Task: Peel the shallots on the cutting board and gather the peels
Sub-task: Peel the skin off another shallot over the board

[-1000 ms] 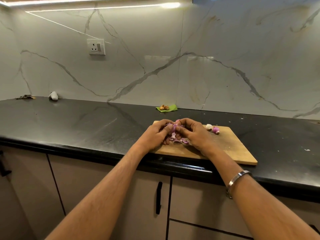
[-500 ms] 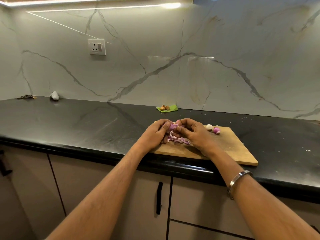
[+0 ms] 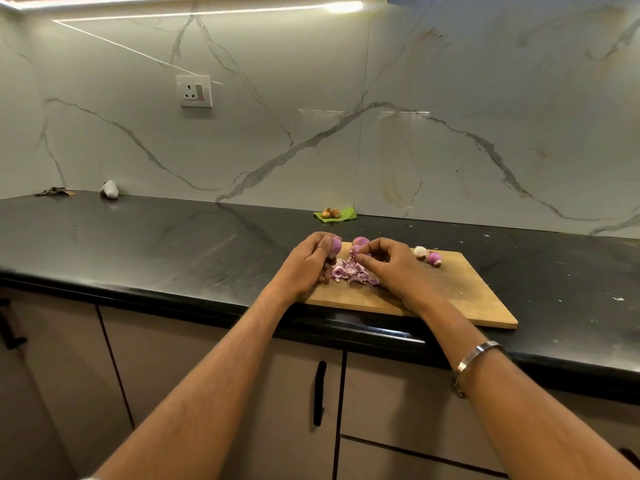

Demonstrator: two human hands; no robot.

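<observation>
A wooden cutting board (image 3: 460, 299) lies at the front edge of the black counter. My left hand (image 3: 310, 263) grips a purple shallot (image 3: 335, 245) over the board's left end. My right hand (image 3: 388, 263) pinches a strip of purple peel (image 3: 354, 252) just to the right of it. Between the hands a pile of purple peels (image 3: 351, 273) lies on the board. Another shallot (image 3: 360, 241) sits behind the right fingers. Two more shallots, one whitish (image 3: 420, 251) and one purple (image 3: 434, 259), rest further right on the board.
A green leaf with small brown nuts (image 3: 334, 214) lies by the marble wall behind the board. Far left on the counter are a small white object (image 3: 109, 189) and dark scraps (image 3: 53, 192). A wall socket (image 3: 194, 91) is above. Cabinet doors with black handles (image 3: 319, 393) are below.
My hands were joined over one shallot; now they have drawn apart. The left hand keeps the shallot and the right hand has pulled away a strip of peel.
</observation>
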